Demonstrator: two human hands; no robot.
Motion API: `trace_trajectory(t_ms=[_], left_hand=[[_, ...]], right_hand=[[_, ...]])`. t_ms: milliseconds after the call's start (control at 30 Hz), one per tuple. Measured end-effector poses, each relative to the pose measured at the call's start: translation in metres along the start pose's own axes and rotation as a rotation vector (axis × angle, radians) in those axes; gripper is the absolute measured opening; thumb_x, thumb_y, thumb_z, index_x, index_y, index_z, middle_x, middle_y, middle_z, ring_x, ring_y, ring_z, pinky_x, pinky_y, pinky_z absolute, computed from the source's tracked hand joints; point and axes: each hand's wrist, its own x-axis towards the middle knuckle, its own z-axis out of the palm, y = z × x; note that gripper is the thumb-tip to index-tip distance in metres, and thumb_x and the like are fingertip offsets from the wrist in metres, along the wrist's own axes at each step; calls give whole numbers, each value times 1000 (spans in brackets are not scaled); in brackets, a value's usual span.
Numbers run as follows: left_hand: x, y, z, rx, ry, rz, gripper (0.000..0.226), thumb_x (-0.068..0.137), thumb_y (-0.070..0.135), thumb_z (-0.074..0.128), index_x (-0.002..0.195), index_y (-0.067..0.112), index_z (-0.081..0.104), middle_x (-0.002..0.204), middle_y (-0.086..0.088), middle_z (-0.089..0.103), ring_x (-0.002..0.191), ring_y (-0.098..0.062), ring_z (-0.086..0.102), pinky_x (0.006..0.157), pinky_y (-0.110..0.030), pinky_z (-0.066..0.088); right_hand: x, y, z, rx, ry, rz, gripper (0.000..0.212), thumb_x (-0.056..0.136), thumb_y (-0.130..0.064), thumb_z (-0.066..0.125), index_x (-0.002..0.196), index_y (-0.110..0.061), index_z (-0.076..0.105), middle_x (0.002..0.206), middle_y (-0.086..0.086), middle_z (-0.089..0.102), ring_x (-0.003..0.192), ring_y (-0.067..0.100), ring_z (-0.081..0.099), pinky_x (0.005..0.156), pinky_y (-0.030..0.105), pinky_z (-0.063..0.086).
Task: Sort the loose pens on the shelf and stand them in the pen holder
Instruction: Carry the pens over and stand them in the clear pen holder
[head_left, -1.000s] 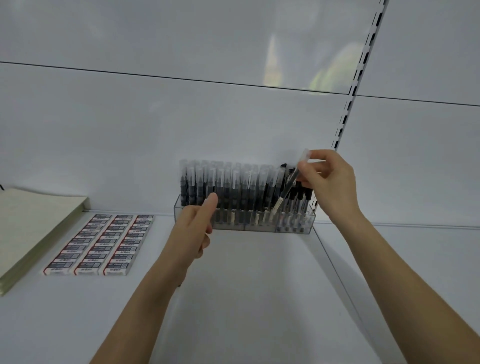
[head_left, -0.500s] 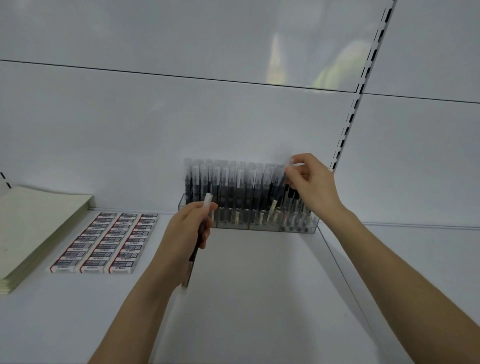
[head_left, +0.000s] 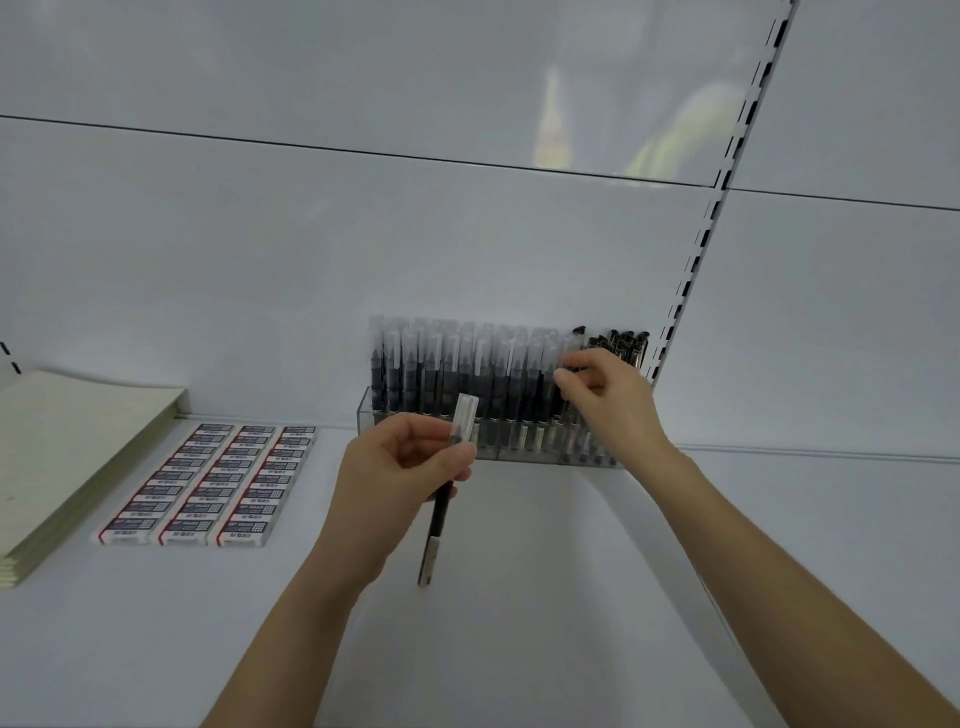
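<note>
A clear pen holder (head_left: 366, 413) stands at the back of the white shelf, packed with several upright black pens with frosted caps (head_left: 457, 364). My left hand (head_left: 400, 467) holds a loose black pen (head_left: 440, 512) near its capped top, in front of the holder; the pen hangs almost upright with its lower end just above the shelf. My right hand (head_left: 608, 400) reaches into the holder's right part, its fingertips pinched on the cap of a standing pen (head_left: 569, 358). Darker clip pens (head_left: 623, 343) fill the far right end.
Three rows of boxed erasers (head_left: 213, 486) lie on the shelf at left. A stack of pale notebooks (head_left: 62, 452) sits further left. A slotted upright rail (head_left: 696, 249) runs up the back wall right of the holder. A shelf divider edge (head_left: 649, 519) runs under my right forearm.
My right hand pushed its tilted pen down into the holder's right part. My left hand drew back from the holder and raised a loose pen upright.
</note>
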Motion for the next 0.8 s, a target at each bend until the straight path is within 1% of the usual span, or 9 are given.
trace_trajectory(t_ms=[67, 167, 333, 467, 533, 567, 667, 733, 800], left_hand=[[1, -2, 5, 32, 23, 21, 12, 73, 5, 70, 79, 11, 62, 63, 0, 70, 60, -8, 66, 56, -17, 55], [3, -7, 17, 95, 28, 61, 15, 70, 9, 74, 77, 12, 61, 75, -7, 68, 65, -10, 63, 61, -20, 55], [0, -7, 42, 165, -59, 144, 14, 72, 6, 73, 75, 13, 61, 67, 3, 63, 58, -1, 56, 58, -14, 49], [2, -12, 46, 232, -115, 142, 14, 77, 9, 69, 84, 20, 64, 83, 7, 67, 74, -4, 64, 69, -17, 51], [1, -18, 38, 477, -133, 163, 19, 83, 20, 63, 102, 24, 62, 100, 14, 64, 93, -5, 62, 81, -18, 46], [1, -24, 33, 679, -158, 170, 30, 87, 27, 58, 117, 22, 56, 114, 12, 59, 108, -7, 56, 89, -19, 41], [-1, -43, 16, 1231, -309, 49, 57, 92, 47, 37, 143, 25, 23, 153, 1, 22, 142, -18, 17, 113, -37, 16], [-3, -55, 9, 1366, -377, -56, 61, 92, 54, 27, 145, 29, 12, 157, -2, 3, 144, -23, -2, 114, -50, 5], [-6, -63, 6, 1371, -408, -115, 61, 92, 56, 23, 145, 31, 10, 157, -2, -1, 144, -25, -7, 114, -53, 1]], right_hand=[[-17, -10, -7, 183, 24, 25, 11, 88, -20, 59, 93, -12, 65, 81, 0, 69, 77, 11, 66, 74, 21, 53], [-41, -25, -13, 353, -73, 16, 8, 85, -23, 62, 80, -21, 68, 77, -5, 71, 75, 6, 67, 74, 20, 55], [-58, -30, -14, 368, -149, -22, 15, 82, -18, 66, 72, -29, 69, 68, -16, 68, 68, -2, 61, 64, 13, 48], [-56, -25, -21, 345, -54, -22, 17, 85, -14, 62, 72, -24, 68, 66, -9, 66, 62, 3, 58, 63, 19, 48], [-51, -22, -27, 375, 26, 21, 14, 88, -14, 59, 77, -14, 67, 71, 10, 67, 64, 16, 59, 65, 34, 51], [-46, -21, -30, 379, 71, 36, 13, 89, -14, 57, 79, -11, 66, 74, 17, 67, 65, 21, 59, 66, 41, 53], [-28, -18, -40, 341, 198, 37, 11, 91, -17, 55, 82, -16, 60, 73, 7, 67, 70, 23, 65, 72, 40, 56], [-15, -19, -43, 272, 246, -4, 11, 92, -19, 53, 83, -18, 57, 75, 2, 66, 74, 22, 67, 74, 38, 58], [-3, -21, -43, 213, 271, -36, 11, 93, -21, 51, 83, -20, 55, 75, 0, 65, 76, 23, 67, 77, 40, 57]])
